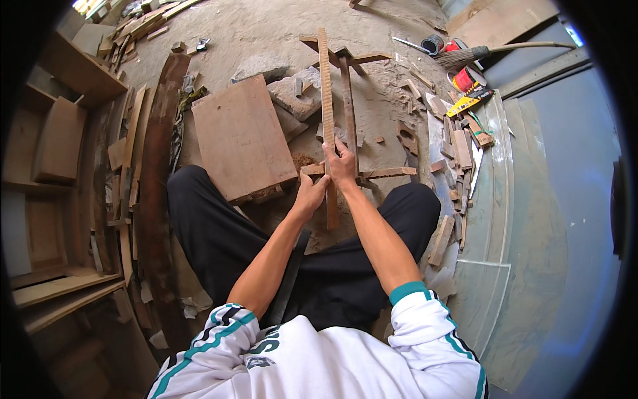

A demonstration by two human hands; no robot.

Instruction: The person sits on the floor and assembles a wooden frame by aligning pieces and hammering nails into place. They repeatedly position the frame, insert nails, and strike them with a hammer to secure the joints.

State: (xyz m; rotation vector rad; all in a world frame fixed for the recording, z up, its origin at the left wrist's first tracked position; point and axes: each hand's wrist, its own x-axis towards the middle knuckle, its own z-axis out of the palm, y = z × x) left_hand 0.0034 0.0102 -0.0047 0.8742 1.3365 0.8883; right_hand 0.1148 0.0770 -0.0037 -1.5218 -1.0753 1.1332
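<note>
The strip [326, 93] runs forward from between your knees, across the frame [349, 113], your right hand [342, 164] gripping it with closed fingers. Your left hand [310, 194] meets it nearer you; whether those fingers grip, I cannot tell. Left lies a board [242, 136].

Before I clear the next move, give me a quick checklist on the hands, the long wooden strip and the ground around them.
1. Right hand on the long wooden strip: ok, fingers closed around it.
2. Left hand grip: cannot tell; it is beside the strip's lower part, but its fingertip contact is unclear.
3. Strip seated against the wooden frame: cannot tell; this view from above does not settle contact.
4. Strip clear of the flat brown board: ok, a gap shows between them.
5. Broom away from the hands: ok, at upper right.
6. Ground at right tidy: not ok, scrap wood lies strewn there.
</note>
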